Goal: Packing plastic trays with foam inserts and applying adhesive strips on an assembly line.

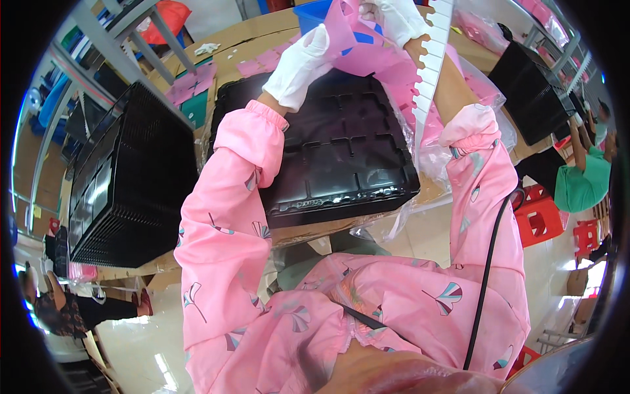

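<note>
My left hand (pixel 298 69), in a white glove, is raised over the far left of a black plastic tray (pixel 328 157). Its fingers are closed on the edge of a thin pink plastic sheet (pixel 340 29). Farther off and to the right, my right hand (pixel 397 23), gloved too, pinches the same sheet near its upper end. The pink material stretches between both hands and drapes down behind the tray. Beside my right wrist hangs a white strip with a notched edge (pixel 430 65), which hides part of that forearm.
A blue bin (pixel 314 14) stands at the table's far side. Tall stacks of black trays rise at left (pixel 131 177) and right (pixel 530 92). Pink pieces (pixel 259 64) lie on the brown tabletop. Crumpled clear plastic (pixel 436 161) borders the tray. Co-workers and red stools (pixel 539 217) are farther away.
</note>
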The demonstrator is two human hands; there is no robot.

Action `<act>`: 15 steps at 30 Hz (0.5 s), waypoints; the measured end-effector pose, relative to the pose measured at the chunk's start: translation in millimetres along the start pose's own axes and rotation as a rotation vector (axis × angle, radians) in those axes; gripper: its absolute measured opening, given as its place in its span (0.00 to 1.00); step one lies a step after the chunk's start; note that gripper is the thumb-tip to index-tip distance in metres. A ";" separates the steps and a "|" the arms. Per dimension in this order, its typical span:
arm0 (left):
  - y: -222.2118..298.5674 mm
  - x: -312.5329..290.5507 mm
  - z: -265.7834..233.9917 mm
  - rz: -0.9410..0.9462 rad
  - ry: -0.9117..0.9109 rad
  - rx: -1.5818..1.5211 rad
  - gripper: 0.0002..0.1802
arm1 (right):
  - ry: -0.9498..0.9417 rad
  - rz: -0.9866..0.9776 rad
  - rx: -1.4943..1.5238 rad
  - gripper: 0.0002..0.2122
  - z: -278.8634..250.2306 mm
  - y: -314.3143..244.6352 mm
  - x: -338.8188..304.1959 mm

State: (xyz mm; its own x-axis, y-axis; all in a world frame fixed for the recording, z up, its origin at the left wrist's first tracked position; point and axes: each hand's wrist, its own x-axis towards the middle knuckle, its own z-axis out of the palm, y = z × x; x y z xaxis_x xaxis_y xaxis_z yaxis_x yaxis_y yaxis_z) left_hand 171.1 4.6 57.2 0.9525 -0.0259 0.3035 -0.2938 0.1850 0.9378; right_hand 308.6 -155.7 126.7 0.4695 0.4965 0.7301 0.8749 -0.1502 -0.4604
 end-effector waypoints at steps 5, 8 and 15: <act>19.1 -14.4 -10.6 0.010 0.052 -0.142 0.35 | -0.054 -0.008 0.031 0.08 16.9 -2.3 6.8; 21.5 -24.3 -29.4 0.045 0.165 -0.105 0.29 | -0.124 -0.024 0.098 0.08 43.6 5.0 8.6; 22.6 -65.9 -60.8 0.077 0.459 0.236 0.15 | 0.083 -0.123 -0.284 0.11 46.0 22.0 -24.8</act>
State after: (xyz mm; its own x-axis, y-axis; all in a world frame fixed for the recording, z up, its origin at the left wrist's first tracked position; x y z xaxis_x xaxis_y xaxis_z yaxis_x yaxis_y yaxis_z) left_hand 106.5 70.2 48.1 0.8489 0.4223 0.3177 -0.3241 -0.0588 0.9442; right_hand 310.7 -132.0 75.2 0.3562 0.4559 0.8157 0.9184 -0.3319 -0.2156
